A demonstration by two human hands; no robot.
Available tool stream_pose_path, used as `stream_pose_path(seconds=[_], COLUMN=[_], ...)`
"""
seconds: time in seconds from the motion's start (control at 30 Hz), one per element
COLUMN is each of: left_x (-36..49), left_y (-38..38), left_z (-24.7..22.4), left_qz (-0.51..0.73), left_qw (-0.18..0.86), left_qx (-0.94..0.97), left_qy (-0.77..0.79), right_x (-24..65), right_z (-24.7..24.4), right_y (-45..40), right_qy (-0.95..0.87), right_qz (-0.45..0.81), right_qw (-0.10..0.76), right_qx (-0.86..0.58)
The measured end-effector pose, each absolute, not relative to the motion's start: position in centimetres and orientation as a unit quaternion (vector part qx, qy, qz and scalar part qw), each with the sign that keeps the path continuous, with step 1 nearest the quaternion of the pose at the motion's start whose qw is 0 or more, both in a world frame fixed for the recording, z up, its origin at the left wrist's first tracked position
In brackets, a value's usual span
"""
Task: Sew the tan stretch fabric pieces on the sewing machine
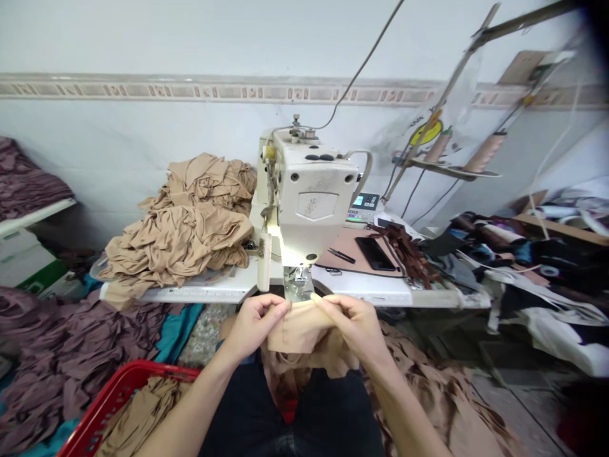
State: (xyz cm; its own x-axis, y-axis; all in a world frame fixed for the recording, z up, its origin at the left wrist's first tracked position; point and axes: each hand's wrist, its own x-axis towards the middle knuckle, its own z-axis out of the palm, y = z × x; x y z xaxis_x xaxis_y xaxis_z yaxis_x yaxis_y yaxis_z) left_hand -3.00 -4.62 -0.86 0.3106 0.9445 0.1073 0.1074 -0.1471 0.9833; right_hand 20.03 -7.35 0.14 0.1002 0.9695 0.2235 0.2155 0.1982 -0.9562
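A tan fabric piece (pixel 297 330) is stretched between my two hands, just in front of the sewing machine (pixel 316 197). My left hand (pixel 257 324) pinches its upper left edge between thumb and fingers. At the upper right edge, my right hand (pixel 349 320) grips the cloth the same way. The cloth's top edge lies close to the presser foot (pixel 301 276) and metal needle plate (pixel 297 291); whether it touches the plate I cannot tell. Below my hands the rest of the fabric hangs over my lap.
A heap of tan fabric (pixel 185 228) covers the table's left side. Thread snips (pixel 341 256) and a phone (pixel 375 253) lie on the right. A red basket (pixel 136 371) with cloth stands lower left. Thread cones (pixel 486 152) sit on a stand.
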Motion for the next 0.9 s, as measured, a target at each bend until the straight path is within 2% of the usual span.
stream_pose_path(seconds=[0.17,0.43,0.77,0.9], left_x=[-2.4,-1.0,0.4,-0.4], left_y=[-3.7,-1.6,-0.4,-0.4], left_z=[-0.4,-0.3,-0.7,-1.8], left_qz=[0.414,0.510,0.520,0.518], left_qw=[0.490,0.441,0.521,0.489], left_qx=[0.610,0.570,0.529,0.554], left_qy=[0.464,0.470,0.421,0.431], right_x=[20.4,20.8,21.4,21.0], right_z=[-0.8,-2.1,-2.1,-3.6], right_y=[-5.9,-4.2,-3.3,-5.3], right_qy=[-0.535,-0.502,-0.495,-0.506], right_qz=[0.388,0.379,0.373,0.369], right_qw=[0.539,0.573,0.586,0.565], right_qx=[-0.522,-0.526,-0.522,-0.537])
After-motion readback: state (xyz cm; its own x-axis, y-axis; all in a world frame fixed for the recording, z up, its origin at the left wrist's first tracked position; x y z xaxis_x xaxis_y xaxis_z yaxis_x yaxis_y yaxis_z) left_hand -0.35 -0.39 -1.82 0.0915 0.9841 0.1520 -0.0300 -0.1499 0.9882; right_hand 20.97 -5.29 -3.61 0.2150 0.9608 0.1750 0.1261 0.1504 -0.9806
